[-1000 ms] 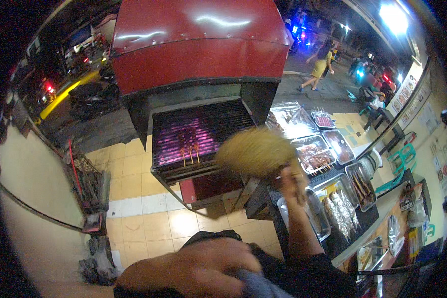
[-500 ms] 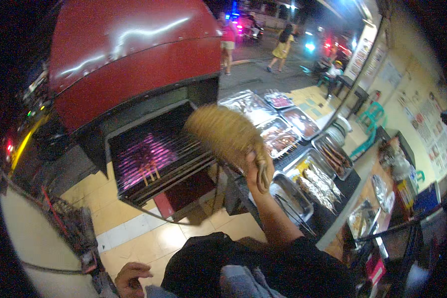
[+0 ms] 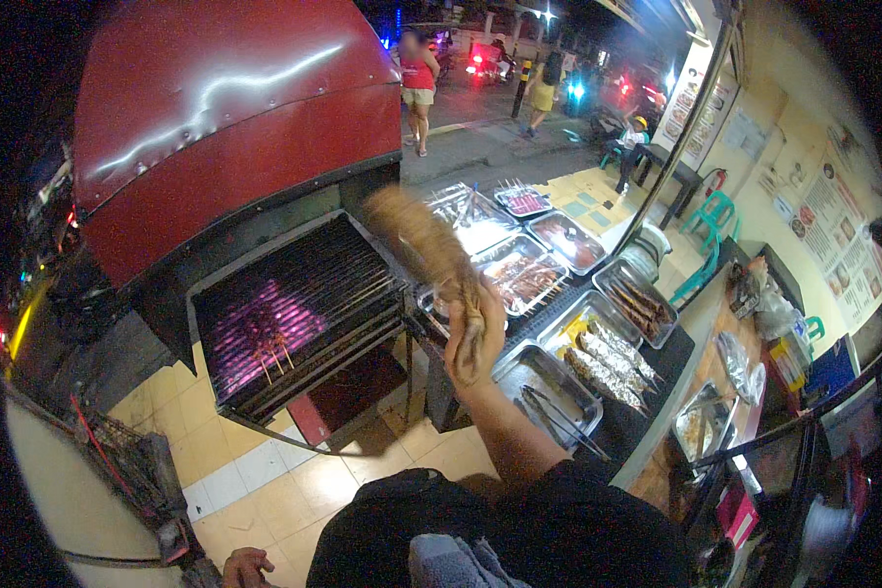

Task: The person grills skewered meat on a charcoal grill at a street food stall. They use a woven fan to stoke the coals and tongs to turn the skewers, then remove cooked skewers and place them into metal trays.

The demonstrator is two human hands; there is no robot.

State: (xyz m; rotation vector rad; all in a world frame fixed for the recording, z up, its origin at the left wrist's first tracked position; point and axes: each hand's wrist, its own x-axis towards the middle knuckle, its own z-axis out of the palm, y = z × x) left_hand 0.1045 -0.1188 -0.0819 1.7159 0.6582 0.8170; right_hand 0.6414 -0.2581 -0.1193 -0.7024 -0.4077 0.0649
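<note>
My right hand (image 3: 475, 338) is wrapped round the handle of a brown woven hand fan (image 3: 416, 240). The fan's blade is smeared by motion and stands edge-on beside the right end of the charcoal grill (image 3: 343, 260). On the grill's left part, a few skewers of meat (image 3: 269, 343) lie over glowing, purple-looking coals, with their sticks pointing toward me. Low at the bottom edge, my left hand (image 3: 248, 566) hangs away from the grill, its fingers loosely bent and apart, with nothing seen in it; part of it is cut off.
A red metal hood (image 3: 235, 108) rises behind the grill. To the right, trays hold skewers (image 3: 524, 274), foil-wrapped food (image 3: 608, 363) and dark sticks of food (image 3: 637, 302); tongs (image 3: 559, 421) rest in a nearer tray. People (image 3: 419, 88) stand or walk on the street beyond.
The fan has swung from a broad, face-on tilt to a narrow edge-on one, with my right hand turning. My left hand has dropped lower. The view has shifted slightly.
</note>
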